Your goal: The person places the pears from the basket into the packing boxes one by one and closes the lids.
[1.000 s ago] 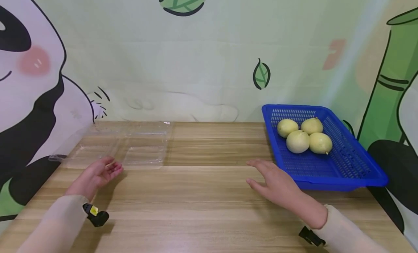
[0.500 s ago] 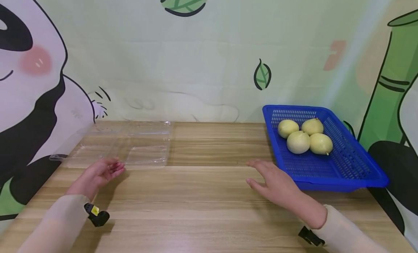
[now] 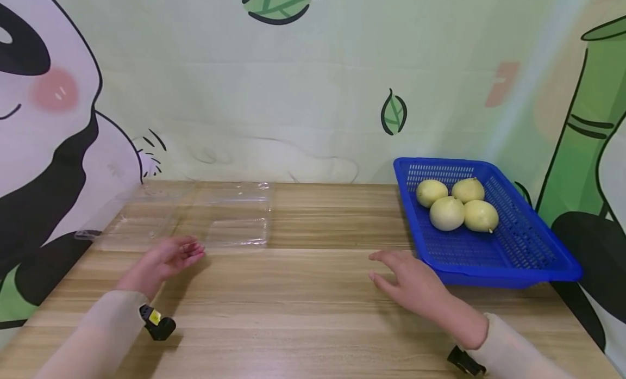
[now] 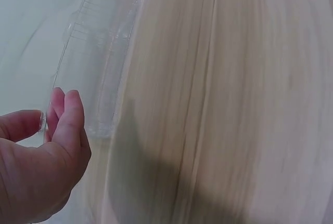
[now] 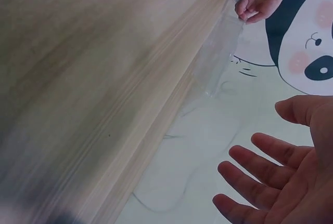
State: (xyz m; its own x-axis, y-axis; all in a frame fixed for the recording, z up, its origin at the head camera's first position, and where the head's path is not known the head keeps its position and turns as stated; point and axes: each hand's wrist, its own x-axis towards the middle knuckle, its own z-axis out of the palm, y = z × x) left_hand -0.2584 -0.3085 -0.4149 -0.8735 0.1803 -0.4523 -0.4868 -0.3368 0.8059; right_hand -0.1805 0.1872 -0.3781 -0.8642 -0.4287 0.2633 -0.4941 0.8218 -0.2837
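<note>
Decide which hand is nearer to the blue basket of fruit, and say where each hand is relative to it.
Right. The right hand hovers by the near left corner of the blue basket, fingers spread. The left hand is far across the table, pinching the clear plastic container.

The clear plastic clamshell tray (image 3: pixel 195 216) is transparent, so its edges are hard to trace against the wooden table (image 3: pixel 313 292). Both wrist views are motion-blurred. The right hand (image 5: pixel 283 177) is cut off by the picture edge. The left hand (image 4: pixel 36 167) hides its grip on the tray rim.
</note>
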